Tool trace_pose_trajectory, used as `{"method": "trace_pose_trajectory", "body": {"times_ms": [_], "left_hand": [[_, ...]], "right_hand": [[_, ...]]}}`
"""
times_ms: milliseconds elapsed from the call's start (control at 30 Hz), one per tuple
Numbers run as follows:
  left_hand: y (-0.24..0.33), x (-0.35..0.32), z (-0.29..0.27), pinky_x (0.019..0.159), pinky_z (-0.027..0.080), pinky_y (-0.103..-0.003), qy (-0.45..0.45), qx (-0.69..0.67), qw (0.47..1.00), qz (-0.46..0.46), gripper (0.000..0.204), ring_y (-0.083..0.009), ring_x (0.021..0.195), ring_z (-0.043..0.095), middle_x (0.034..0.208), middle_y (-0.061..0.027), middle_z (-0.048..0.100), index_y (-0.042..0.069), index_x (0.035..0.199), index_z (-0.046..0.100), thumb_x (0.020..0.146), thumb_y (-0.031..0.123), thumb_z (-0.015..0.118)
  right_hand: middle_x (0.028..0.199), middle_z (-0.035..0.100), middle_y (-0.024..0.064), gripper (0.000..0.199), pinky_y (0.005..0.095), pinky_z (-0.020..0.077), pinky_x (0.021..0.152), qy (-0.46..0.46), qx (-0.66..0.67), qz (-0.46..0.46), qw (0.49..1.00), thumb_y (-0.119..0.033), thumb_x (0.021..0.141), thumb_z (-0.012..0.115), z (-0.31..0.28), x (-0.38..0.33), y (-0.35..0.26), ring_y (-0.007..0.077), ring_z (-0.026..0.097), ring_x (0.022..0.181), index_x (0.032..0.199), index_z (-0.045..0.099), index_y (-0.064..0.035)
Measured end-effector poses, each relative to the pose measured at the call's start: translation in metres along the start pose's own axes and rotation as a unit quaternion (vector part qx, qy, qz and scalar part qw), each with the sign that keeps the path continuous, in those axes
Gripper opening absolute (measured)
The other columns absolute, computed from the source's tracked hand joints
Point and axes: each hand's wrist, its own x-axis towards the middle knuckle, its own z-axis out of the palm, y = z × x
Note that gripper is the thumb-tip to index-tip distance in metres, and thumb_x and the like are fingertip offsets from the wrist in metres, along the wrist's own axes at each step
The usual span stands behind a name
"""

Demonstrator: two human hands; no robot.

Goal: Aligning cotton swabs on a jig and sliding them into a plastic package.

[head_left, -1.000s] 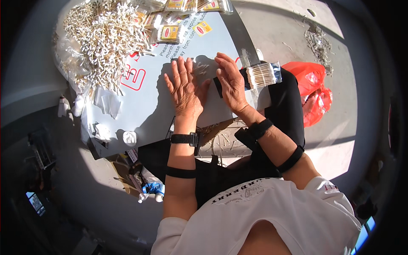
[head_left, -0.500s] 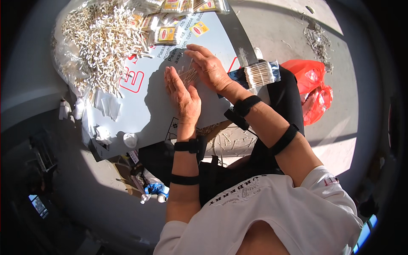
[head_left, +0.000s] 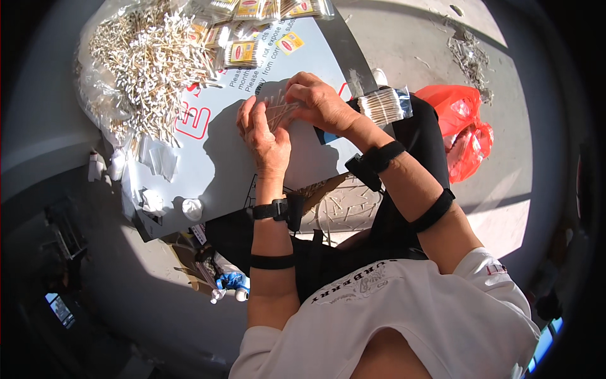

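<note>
Right hand (head_left: 319, 106) grips cotton swabs (head_left: 276, 114); left hand (head_left: 268, 144) cups them, firmness unclear; bare board (head_left: 221, 161) lies leftward, near edge under left wristband (head_left: 270, 210).

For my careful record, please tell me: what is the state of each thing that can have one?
Left hand: fingers bent at bunched swabs; grip unclear
Right hand: fingers curled at same swabs; grip unclear
Bunched swabs: loose, between hands
Swab heap: loose, piled
Yellow-labelled packs: filled
Yellow card: loose, lying flat
Pack near red bag: filled; closure unclear
Small clear bags: flattened
Red bag: crumpled
</note>
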Motion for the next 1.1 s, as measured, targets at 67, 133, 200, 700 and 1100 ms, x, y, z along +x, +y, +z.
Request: {"method": "trace_pose_trajectory", "body": {"times_ms": [67, 133, 200, 700, 1100], "left_hand": [[-0.003, 0.001, 0.000, 0.107, 0.033, -0.049, -0.010, 0.007, 1.000, -0.010, 0.045, -0.0374, 0.126, 0.042, 0.131, -0.0146, 0.050, 0.002, 0.110, 0.056, 0.067, -0.005, 0.069], [-0.004, 0.000, 0.000, 0.106, 0.034, -0.049, -0.020, 0.013, 1.000, -0.019, 0.042, -0.0369, 0.124, 0.045, 0.129, -0.0143, 0.052, 0.003, 0.107, 0.058, 0.067, -0.005, 0.069], [-0.003, 0.000, 0.000, 0.103, 0.037, -0.048, -0.014, -0.014, 1.000, -0.021, 0.030, -0.0360, 0.120, 0.048, 0.120, -0.0141, 0.057, 0.002, 0.097, 0.059, 0.069, -0.006, 0.069], [-0.025, 0.020, -0.018, 0.111, 0.029, -0.049, -0.075, 0.182, 0.980, 0.015, 0.059, -0.0359, 0.136, 0.033, 0.143, -0.0169, 0.040, 0.000, 0.135, 0.044, 0.083, 0.015, 0.067], [0.021, -0.014, -0.012, 0.104, 0.041, -0.042, -0.039, -0.059, 0.997, 0.003, 0.065, -0.0360, 0.127, 0.046, 0.137, -0.0184, 0.047, 0.004, 0.134, 0.046, 0.074, -0.006, 0.069]], "right_hand": [[0.107, 0.058, 0.0111, 0.019, 0.0365, 0.0507, 0.086, -0.024, -0.030, -0.002, 0.999, -0.003, 0.074, 0.067, 0.001, 0.005, 0.001, 0.0305, 0.057, 0.103, 0.093, 0.062, -0.0026], [0.105, 0.058, 0.0111, 0.017, 0.0371, 0.0505, 0.085, -0.048, -0.060, -0.004, 0.997, -0.004, 0.074, 0.067, 0.000, 0.010, 0.000, 0.0305, 0.057, 0.101, 0.091, 0.062, -0.0020], [0.104, 0.058, 0.0118, 0.015, 0.0379, 0.0502, 0.085, -0.078, -0.128, -0.054, 0.987, -0.005, 0.077, 0.066, -0.002, 0.015, 0.000, 0.0298, 0.057, 0.100, 0.090, 0.060, -0.0003], [0.120, 0.059, 0.0137, 0.015, 0.0326, 0.0482, 0.092, 0.162, 0.149, 0.156, 0.963, -0.004, 0.094, 0.054, 0.013, 0.010, -0.017, 0.0266, 0.059, 0.110, 0.105, 0.061, 0.0025], [0.130, 0.049, 0.0133, 0.036, 0.0338, 0.0457, 0.098, 0.174, 0.218, 0.144, 0.949, 0.004, 0.077, 0.066, 0.009, -0.048, -0.032, 0.0271, 0.053, 0.118, 0.112, 0.060, 0.0011]]}}
